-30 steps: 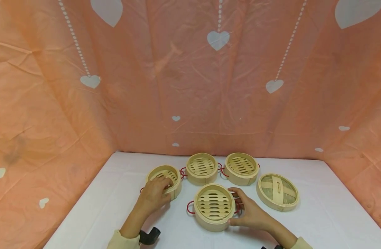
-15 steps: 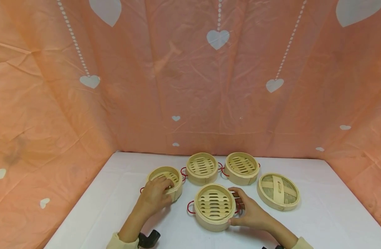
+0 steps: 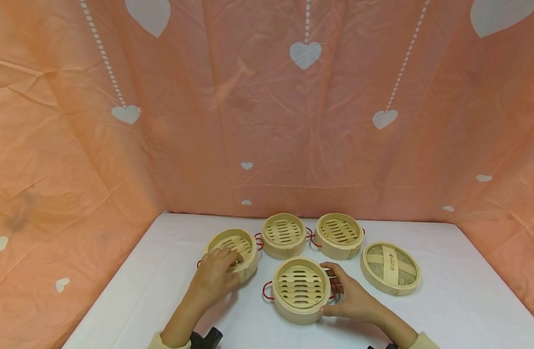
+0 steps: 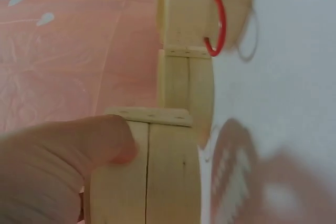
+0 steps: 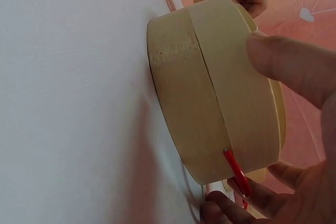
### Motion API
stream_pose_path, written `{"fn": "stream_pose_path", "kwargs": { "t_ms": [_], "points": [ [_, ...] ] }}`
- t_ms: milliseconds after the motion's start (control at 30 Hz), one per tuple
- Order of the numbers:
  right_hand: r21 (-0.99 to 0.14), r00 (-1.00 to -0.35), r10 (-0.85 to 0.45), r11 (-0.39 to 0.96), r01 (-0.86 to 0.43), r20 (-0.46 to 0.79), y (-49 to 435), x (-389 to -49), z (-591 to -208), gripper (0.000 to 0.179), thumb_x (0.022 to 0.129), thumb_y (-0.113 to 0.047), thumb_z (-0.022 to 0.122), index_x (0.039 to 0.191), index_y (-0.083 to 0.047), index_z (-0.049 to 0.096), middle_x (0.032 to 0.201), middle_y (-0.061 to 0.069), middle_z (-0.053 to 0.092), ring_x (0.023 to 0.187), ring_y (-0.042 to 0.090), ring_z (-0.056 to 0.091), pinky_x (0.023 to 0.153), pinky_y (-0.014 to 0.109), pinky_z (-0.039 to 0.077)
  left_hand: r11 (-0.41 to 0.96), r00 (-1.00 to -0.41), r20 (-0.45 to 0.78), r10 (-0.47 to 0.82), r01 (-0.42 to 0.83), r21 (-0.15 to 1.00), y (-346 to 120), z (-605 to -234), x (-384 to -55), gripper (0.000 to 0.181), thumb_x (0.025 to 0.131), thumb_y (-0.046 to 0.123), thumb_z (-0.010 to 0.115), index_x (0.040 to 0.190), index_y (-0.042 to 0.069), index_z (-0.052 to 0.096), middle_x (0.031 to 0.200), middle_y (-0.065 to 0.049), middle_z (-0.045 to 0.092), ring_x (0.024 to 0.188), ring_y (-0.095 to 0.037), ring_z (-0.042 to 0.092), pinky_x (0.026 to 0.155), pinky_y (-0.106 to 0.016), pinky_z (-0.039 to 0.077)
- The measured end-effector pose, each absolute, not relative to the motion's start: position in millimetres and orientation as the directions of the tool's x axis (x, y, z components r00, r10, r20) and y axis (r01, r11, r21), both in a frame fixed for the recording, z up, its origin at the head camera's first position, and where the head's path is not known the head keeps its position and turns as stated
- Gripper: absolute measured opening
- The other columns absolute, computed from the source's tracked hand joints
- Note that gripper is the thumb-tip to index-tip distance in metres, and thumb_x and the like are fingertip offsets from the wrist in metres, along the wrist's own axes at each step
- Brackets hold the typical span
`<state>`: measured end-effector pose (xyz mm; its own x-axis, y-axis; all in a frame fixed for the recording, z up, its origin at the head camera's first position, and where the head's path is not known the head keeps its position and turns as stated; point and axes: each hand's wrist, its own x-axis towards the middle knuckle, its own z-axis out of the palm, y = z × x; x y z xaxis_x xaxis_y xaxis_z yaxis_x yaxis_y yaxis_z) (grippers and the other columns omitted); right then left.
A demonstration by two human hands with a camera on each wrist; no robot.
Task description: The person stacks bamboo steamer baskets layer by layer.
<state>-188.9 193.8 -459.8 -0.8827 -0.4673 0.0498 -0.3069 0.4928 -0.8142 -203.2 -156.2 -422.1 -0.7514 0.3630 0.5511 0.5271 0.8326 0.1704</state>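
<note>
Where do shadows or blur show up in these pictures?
Left wrist view: slightly soft, with a pale-striped shadow beside the basket; right wrist view: the white table looks grey, crossed by a reddish shadow; head view: fairly even light, a faint shadow by the left hand.

Head view: left of front steamer (image 3: 300, 290), left hand (image 3: 213, 275) part-covering second steamer (image 3: 240, 244); right, right hand (image 3: 349, 296) part-hiding red handle (image 3: 335, 291).

The left forearm (image 3: 184, 315) is slanting steeply inward; the left hand (image 3: 215, 272) is holding its knuckles up, fingers bending down and thumb (image 4: 113, 141) pressing opposite them in a grip. The right forearm (image 3: 391, 325) is lying flatter, and the right hand (image 3: 347, 294) is gripping too, its thumb (image 5: 291, 64) and curved fingers (image 5: 262, 200) spreading wide apart.
</note>
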Motion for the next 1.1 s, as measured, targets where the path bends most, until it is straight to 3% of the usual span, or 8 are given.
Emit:
{"fn": "stream_pose_path", "kwargs": {
  "t_ms": [300,900,1100],
  "points": [
    [-0.804,-0.878,-0.475,0.498,-0.325,0.06,194,-188,-458,0.096,0.07,-0.032,0.084,0.144,-0.005,0.028,0.131,0.017,0.052,0.115,0.035,0.057,0.09,0.032,0.051,0.805,-0.708,0.603,0.369,0.567,0.173,-150,-400,-197,0.031,0.064,0.019,0.078,0.092,0.021,0.066,0.079,0.013,0.056,0.078,-0.008,0.047,0.072,-0.032,0.039],
    [-0.787,-0.884,-0.463,0.519,-0.332,0.067,193,-187,-455,0.097,0.069,-0.03,0.084,0.144,-0.006,0.029,0.131,0.018,0.052,0.113,0.033,0.058,0.091,0.039,0.05,0.735,-0.645,0.622,0.444,0.659,0.158,-127,-387,-184,0.032,0.063,0.017,0.077,0.093,0.024,0.067,0.087,0.015,0.061,0.089,-0.008,0.054,0.077,-0.034,0.041],
    [-0.791,-0.886,-0.459,0.519,-0.324,0.062,192,-187,-456,0.096,0.07,-0.03,0.084,0.144,-0.006,0.029,0.13,0.016,0.053,0.113,0.031,0.058,0.091,0.034,0.05,0.702,-0.613,0.632,0.474,0.696,0.149,-117,-390,-180,0.033,0.062,0.017,0.077,0.093,0.023,0.067,0.085,0.014,0.059,0.088,-0.007,0.054,0.078,-0.035,0.043]
  ]
}}
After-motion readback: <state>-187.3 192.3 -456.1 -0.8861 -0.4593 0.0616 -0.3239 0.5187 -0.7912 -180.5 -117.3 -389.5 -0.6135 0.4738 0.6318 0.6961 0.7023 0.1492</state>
